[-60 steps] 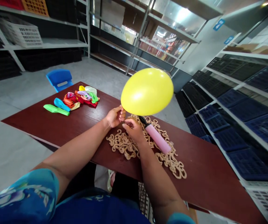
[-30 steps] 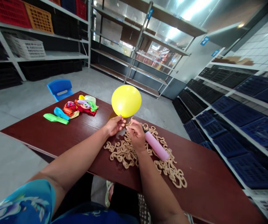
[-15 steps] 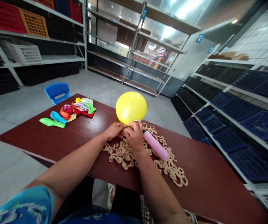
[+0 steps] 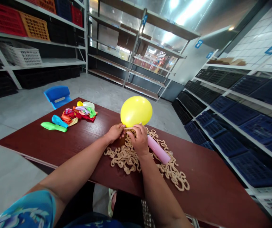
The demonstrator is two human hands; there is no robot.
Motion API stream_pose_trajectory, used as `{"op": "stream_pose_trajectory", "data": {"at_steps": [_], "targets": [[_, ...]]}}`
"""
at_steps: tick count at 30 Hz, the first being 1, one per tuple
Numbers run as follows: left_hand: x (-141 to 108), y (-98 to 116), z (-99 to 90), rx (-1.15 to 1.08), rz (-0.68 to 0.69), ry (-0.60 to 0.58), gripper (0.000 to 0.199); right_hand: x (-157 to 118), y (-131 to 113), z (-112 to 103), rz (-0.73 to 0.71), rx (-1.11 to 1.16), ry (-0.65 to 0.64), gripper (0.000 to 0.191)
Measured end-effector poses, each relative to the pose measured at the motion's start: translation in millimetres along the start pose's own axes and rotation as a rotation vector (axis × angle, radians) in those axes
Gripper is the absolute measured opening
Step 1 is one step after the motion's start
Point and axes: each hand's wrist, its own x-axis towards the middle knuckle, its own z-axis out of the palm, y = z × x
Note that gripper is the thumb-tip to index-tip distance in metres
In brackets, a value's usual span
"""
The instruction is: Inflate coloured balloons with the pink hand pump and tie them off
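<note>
A blown-up yellow balloon (image 4: 136,111) sits above the table just beyond my fingers, its neck end toward me. My left hand (image 4: 117,132) is closed in a pinch at the balloon's neck. A beige strand runs from there to my right hand (image 4: 139,136), whose curled fingers grip it below the balloon. The knot or neck itself is hidden by my fingers. Under and around my hands lies a tangled beige cord (image 4: 126,158) in loose curls. A pink cylinder (image 4: 159,149) with a dark end rests on the cord, right beside my right hand.
Several flat balloons in mixed colours (image 4: 67,116) lie on the left of the dark red table (image 4: 212,177). A blue chair (image 4: 57,96) stands past the far left edge. Shelves with crates (image 4: 242,136) line the right side, and more shelving stands behind and left.
The balloon has tilted and shifted slightly right. My right hand has moved a little away from my left, and a beige strand now shows between them.
</note>
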Motion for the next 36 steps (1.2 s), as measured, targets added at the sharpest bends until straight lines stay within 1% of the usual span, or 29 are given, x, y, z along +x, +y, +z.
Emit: {"op": "stream_pose_trajectory", "data": {"at_steps": [2,4,7,10,13,16,19,23,25,28,32,34,36], "targets": [[2.0,-1.5,-0.1,-0.021,-0.013,0.017,0.026,1.6,-0.4,-1.1,-0.005,0.04,0.053,0.03],[2.1,-2.6,1.3,-0.014,-0.021,0.017,0.026,4.2,-4.4,-0.8,-0.025,0.085,0.058,0.038],[0.2,-2.9,4.6,-0.049,-0.027,-0.007,0.029,10.7,-13.6,3.2,-0.09,0.142,-0.068,0.045],[-1.6,-0.7,6.5,-0.164,-0.058,-0.037,0.033,19.8,-18.5,8.2,-0.164,0.107,-0.199,0.047],[-2.6,3.5,6.1,-0.264,-0.102,-0.098,0.033,31.0,-17.8,9.4,-0.23,0.001,-0.262,0.043],[-3.6,8.3,4.2,-0.342,-0.156,-0.154,0.025,44.1,-18.0,6.3,-0.302,-0.133,-0.323,0.031],[-4.5,13.1,0.8,-0.395,-0.198,-0.142,0.02,58.5,-19.7,2.3,-0.392,-0.242,-0.367,0.022],[-4.5,19.4,-5.7,-0.511,-0.223,-0.152,0.022,77.1,-17.8,-1.1,-0.524,-0.315,-0.423,0.019],[-3.6,21.8,-8.3,-0.572,-0.217,-0.146,0.024,85.0,-16.0,-1.7,-0.567,-0.342,-0.439,0.019],[-1.5,22.8,-10.1,-0.611,-0.209,-0.137,0.026,93.4,-16.2,0.3,-0.571,-0.383,-0.44,0.02],[2.0,19.9,-9.4,-0.621,-0.218,-0.102,0.025,99.3,-24.3,11.7,-0.513,-0.399,-0.473,0.017],[3.2,17.5,-8.5,-0.623,-0.207,-0.086,0.025,103.5,-30.3,21.2,-0.458,-0.333,-0.453,0.016],[3.7,15.3,-7.4,-0.6,-0.19,-0.087,0.023,110.5,-37.2,32.4,-0.372,-0.186,-0.387,0.019]]}}
